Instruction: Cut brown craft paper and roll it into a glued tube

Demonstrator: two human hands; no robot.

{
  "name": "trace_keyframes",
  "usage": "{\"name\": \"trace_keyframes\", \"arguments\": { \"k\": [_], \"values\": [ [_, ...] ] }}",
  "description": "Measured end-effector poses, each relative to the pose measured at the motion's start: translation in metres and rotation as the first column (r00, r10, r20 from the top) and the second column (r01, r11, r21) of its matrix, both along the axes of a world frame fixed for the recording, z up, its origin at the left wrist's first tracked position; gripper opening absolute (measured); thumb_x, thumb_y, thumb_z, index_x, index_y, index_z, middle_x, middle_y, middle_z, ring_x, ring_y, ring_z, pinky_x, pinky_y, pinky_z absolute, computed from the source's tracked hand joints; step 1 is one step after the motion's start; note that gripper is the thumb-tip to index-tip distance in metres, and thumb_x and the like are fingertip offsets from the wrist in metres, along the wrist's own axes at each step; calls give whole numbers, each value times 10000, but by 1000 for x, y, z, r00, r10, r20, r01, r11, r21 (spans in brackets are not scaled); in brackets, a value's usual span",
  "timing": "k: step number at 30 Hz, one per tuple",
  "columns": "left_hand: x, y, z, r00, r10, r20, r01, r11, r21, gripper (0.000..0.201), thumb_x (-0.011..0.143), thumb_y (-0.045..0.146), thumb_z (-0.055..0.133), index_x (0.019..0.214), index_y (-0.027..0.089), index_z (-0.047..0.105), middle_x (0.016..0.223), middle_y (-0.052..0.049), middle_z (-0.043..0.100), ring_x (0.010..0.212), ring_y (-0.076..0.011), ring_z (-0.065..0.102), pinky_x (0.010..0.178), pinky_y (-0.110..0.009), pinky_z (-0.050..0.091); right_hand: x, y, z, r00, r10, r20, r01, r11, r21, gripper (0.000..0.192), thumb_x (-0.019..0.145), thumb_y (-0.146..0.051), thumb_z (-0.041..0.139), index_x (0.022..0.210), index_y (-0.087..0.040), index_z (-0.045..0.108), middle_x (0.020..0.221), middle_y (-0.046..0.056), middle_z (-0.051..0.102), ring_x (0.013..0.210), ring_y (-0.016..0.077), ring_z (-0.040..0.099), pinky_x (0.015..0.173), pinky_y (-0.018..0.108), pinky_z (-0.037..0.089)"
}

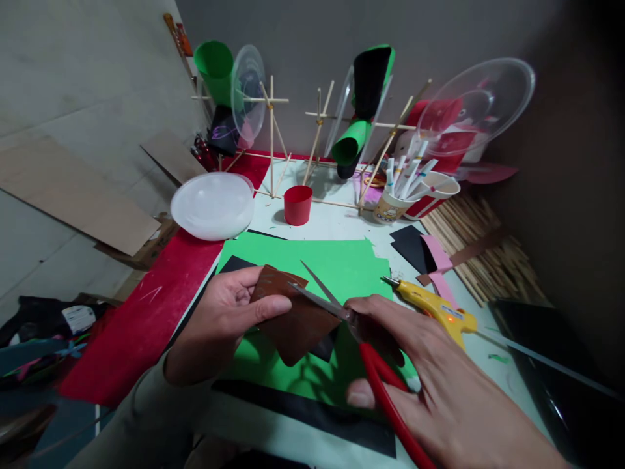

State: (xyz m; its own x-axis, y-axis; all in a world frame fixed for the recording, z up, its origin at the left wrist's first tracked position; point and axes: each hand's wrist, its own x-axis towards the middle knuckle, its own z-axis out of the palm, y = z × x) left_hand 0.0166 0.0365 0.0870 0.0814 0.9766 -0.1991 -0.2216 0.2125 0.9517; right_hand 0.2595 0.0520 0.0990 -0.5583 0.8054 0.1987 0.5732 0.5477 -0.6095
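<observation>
My left hand pinches a piece of brown sheet between thumb and fingers, over the table. In my right hand are red-handled scissors, their blades spread apart. One blade lies across the face of the brown piece and the other stands above its upper edge. Beneath both hands lies a green sheet, with black sheets partly under it. To the right of the scissors rests a yellow glue gun with a small orange light and a glue stick in its back.
A red cup stands behind the green sheet, before a frame of thin sticks carrying green and black paper cups. White lids are at the left. A cup of paper straws and bundled wooden sticks occupy the right.
</observation>
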Motion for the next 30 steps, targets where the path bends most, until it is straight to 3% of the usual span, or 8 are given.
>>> {"name": "trace_keyframes", "arguments": {
  "k": [9,14,19,25,30],
  "values": [
    [0,2,-3,998,-30,-53,31,999,18,86,795,228,801,877,240,823,770,-17,790,711,-152,722,639,-184,547,1,-1,2,999,41,-6,-41,993,-112,250,785,-374,766,1020,-330,694,987,35,795,787,265,744,593,328,587],
    [2,2,-2,996,-83,-43,83,997,7,125,808,206,788,925,231,821,792,-14,794,742,-148,723,665,-181,553,-2,2,8,998,64,10,-62,987,-149,170,845,-445,715,942,-307,709,919,7,794,748,216,728,559,273,562],
    [5,0,-4,997,-75,-28,74,997,-27,103,810,190,789,900,234,815,806,19,794,729,-101,702,673,-136,532,-2,1,14,997,55,61,-45,986,-162,234,888,-501,646,875,-278,717,872,-6,793,725,186,718,554,237,537],
    [8,-2,-6,996,-84,-3,84,995,-44,53,833,212,775,879,213,802,763,11,782,711,-107,698,660,-147,538,3,-1,4,995,32,92,-23,995,-97,173,889,-376,635,1007,-303,738,1005,-14,806,857,201,744,643,244,565],
    [7,1,-10,996,-84,39,86,995,-52,102,818,222,798,918,206,810,817,-1,795,746,-114,707,664,-150,545,3,2,2,992,92,81,-81,988,-128,193,931,-411,630,999,-261,731,1021,20,805,785,192,744,495,222,495]
  ]
}}
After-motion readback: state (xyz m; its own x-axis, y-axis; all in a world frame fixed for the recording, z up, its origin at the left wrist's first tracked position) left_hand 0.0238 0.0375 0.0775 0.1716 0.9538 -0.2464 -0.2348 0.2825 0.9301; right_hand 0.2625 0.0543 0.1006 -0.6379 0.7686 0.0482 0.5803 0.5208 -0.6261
